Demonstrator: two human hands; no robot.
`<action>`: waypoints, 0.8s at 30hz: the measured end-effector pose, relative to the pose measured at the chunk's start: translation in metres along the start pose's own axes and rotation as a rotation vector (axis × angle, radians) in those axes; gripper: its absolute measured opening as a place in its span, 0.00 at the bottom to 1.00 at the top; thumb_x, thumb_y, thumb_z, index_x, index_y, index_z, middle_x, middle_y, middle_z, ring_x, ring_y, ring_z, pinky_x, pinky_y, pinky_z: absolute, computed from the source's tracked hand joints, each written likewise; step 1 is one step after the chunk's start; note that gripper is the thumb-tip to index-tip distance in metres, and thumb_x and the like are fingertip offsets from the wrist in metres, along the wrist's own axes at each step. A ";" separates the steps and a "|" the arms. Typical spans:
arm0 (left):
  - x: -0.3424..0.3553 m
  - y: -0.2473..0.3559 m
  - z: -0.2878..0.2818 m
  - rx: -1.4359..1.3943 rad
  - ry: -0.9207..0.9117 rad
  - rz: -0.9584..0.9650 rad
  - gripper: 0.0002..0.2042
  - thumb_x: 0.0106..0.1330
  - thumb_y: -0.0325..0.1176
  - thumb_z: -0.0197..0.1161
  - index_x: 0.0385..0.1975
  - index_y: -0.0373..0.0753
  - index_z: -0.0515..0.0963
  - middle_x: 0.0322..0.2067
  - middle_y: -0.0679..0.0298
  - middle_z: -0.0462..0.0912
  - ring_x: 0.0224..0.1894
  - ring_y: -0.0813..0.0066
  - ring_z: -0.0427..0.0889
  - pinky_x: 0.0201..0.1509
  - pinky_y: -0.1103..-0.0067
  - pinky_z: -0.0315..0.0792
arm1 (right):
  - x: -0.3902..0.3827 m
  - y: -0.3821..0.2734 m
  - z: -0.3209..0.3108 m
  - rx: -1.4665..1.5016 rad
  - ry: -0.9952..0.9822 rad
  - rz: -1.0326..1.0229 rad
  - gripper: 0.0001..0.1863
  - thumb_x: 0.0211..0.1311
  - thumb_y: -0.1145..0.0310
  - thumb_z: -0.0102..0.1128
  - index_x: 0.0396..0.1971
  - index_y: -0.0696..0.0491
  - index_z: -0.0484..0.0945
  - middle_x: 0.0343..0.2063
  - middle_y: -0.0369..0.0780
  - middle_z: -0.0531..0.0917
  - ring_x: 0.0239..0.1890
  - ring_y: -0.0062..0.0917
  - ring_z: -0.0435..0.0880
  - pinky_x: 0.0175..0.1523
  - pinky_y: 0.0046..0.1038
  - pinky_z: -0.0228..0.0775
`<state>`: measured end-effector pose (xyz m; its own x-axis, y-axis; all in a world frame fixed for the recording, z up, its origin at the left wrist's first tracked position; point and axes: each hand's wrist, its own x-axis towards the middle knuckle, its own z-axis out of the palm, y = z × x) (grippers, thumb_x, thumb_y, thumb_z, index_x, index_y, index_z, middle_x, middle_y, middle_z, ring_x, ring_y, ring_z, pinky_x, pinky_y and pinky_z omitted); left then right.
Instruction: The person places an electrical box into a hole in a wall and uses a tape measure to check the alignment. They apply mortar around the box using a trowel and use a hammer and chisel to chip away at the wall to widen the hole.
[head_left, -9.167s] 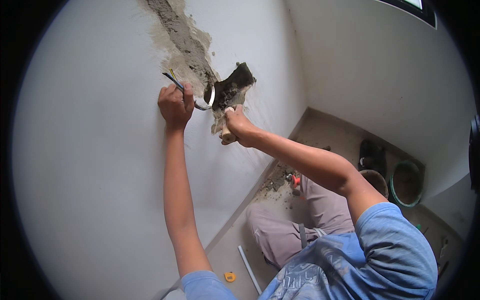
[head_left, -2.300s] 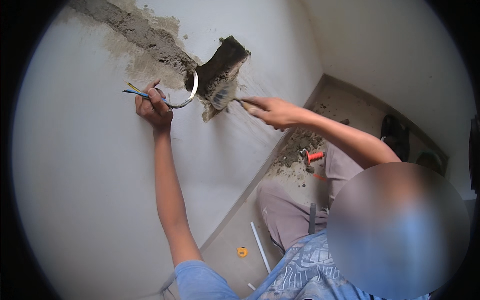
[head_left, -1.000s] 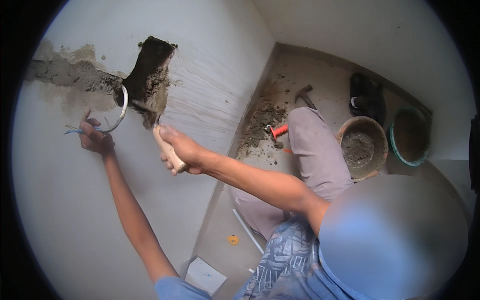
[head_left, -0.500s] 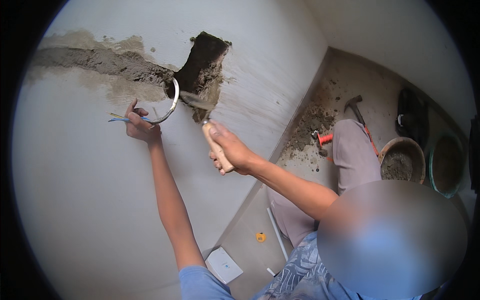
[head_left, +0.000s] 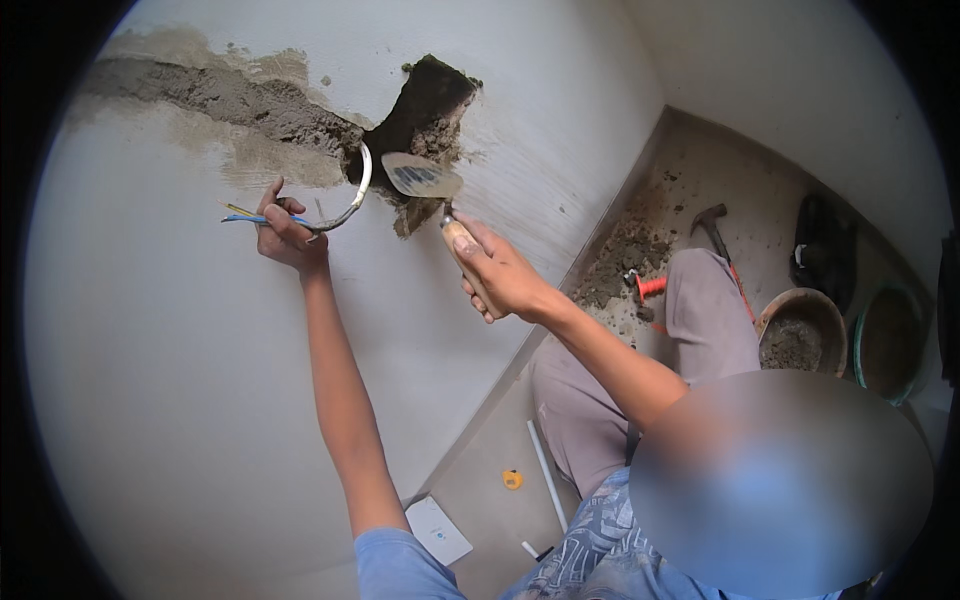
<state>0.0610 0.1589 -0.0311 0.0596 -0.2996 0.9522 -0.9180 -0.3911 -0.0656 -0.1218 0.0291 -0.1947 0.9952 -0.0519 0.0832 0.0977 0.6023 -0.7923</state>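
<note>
My right hand [head_left: 505, 270] is closed round the wooden handle of a trowel [head_left: 420, 177]. The trowel's metal blade is held over the lower part of a dark hole [head_left: 425, 105] cut in the white wall. My left hand [head_left: 291, 238] grips a bundle of thin electrical wires [head_left: 262, 217], blue and yellow among them. They come from a white cable [head_left: 365, 175] that curves out of the wall beside the hole. A channel filled with rough grey mortar [head_left: 220, 98] runs from the hole to the left.
On the floor at right lie a hammer [head_left: 712, 228], an orange-handled tool [head_left: 652, 287] and mortar crumbs [head_left: 625, 255]. Beyond my knee stand a mortar bowl [head_left: 815, 310] and a green-rimmed container [head_left: 888, 340]. A yellow tape measure [head_left: 512, 480] and a white box [head_left: 438, 530] are near the wall.
The trowel has moved up and right, out of the hole's lower edge, and its blade now faces me more. My left hand keeps the wires in nearly the same place.
</note>
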 end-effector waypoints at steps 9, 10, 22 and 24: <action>-0.003 -0.002 -0.007 0.005 0.000 0.022 0.24 0.71 0.40 0.40 0.36 0.26 0.80 0.24 0.56 0.80 0.19 0.75 0.73 0.24 0.78 0.66 | 0.000 -0.042 -0.020 -0.783 0.060 -0.126 0.28 0.69 0.55 0.40 0.67 0.47 0.59 0.26 0.49 0.81 0.19 0.32 0.80 0.31 0.37 0.75; -0.001 0.000 -0.003 -0.017 0.017 0.037 0.23 0.72 0.40 0.41 0.36 0.26 0.80 0.24 0.56 0.80 0.19 0.75 0.73 0.24 0.78 0.66 | 0.009 -0.033 -0.022 -0.861 0.090 -0.250 0.28 0.70 0.55 0.40 0.67 0.47 0.59 0.27 0.49 0.81 0.19 0.32 0.80 0.31 0.36 0.76; 0.001 -0.007 -0.004 -0.007 -0.005 0.075 0.19 0.70 0.36 0.44 0.35 0.30 0.82 0.16 0.62 0.73 0.23 0.69 0.73 0.31 0.73 0.69 | -0.026 -0.109 -0.055 -0.903 0.136 -0.036 0.30 0.69 0.49 0.44 0.65 0.48 0.58 0.24 0.40 0.76 0.23 0.23 0.79 0.26 0.26 0.75; 0.003 -0.004 0.002 -0.029 -0.007 0.104 0.19 0.70 0.35 0.44 0.33 0.30 0.82 0.18 0.61 0.77 0.23 0.67 0.74 0.32 0.72 0.69 | -0.026 -0.105 -0.098 -1.139 0.182 -0.076 0.29 0.68 0.49 0.46 0.62 0.52 0.60 0.26 0.42 0.77 0.25 0.23 0.79 0.27 0.27 0.75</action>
<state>0.0657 0.1582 -0.0289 -0.0338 -0.3436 0.9385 -0.9304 -0.3320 -0.1551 -0.1569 -0.1109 -0.1735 0.9639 -0.2269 0.1391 0.0168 -0.4697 -0.8826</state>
